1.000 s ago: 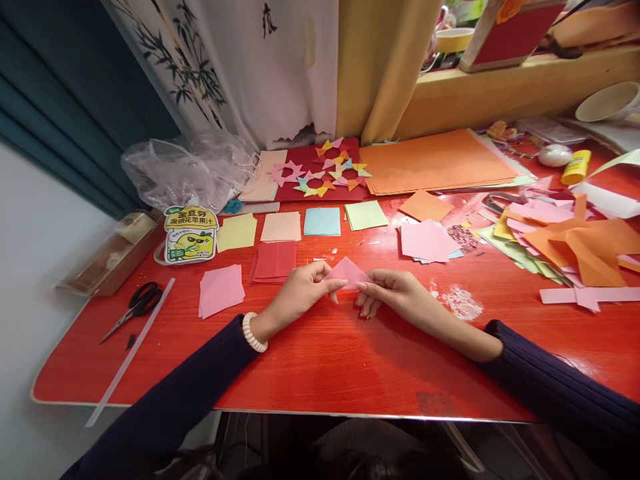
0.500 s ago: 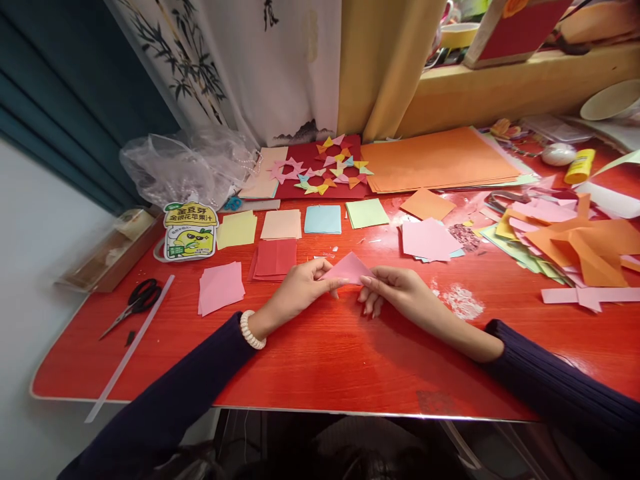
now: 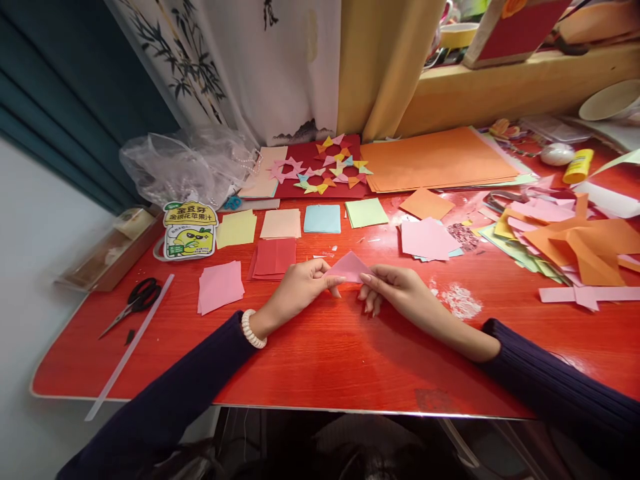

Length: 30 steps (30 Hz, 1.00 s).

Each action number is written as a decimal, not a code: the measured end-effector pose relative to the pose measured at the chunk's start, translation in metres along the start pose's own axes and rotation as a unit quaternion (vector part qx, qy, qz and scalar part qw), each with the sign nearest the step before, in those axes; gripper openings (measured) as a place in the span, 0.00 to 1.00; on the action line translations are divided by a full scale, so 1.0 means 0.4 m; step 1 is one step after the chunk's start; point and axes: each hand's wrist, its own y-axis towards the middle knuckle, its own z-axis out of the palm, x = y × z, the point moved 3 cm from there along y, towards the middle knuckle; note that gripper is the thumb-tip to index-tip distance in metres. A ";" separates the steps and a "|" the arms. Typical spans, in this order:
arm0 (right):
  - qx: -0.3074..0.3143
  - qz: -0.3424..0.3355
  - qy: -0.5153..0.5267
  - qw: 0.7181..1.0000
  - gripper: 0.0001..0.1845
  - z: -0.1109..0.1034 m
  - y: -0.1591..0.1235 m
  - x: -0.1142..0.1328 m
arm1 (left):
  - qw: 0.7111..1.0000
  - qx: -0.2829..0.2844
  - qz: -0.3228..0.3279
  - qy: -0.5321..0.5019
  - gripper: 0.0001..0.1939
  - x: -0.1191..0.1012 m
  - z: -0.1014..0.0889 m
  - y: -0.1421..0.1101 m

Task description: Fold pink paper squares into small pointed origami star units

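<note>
Pink paper triangle [image 3: 349,265], lower edge hidden by pinching hands [image 3: 350,288].

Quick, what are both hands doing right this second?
Left hand: closed, pinching the left edge of the pink folded paper.
Right hand: closed, pinching the paper's right edge.

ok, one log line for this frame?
left hand: pinches pink paper triangle | right hand: pinches same | above red table
</note>
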 end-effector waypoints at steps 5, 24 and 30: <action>0.034 -0.002 -0.017 0.999 0.18 -0.006 0.001 -0.004 | 1.000 0.021 0.005 0.011 0.18 0.004 -0.004 0.002; 0.061 -0.005 -0.055 0.997 0.19 -0.011 -0.002 -0.006 | 0.999 0.034 0.003 -0.040 0.17 -0.006 0.010 -0.006; 0.044 -0.031 -0.098 0.994 0.18 -0.033 0.001 -0.005 | 0.997 0.043 -0.015 -0.056 0.16 0.006 0.005 0.001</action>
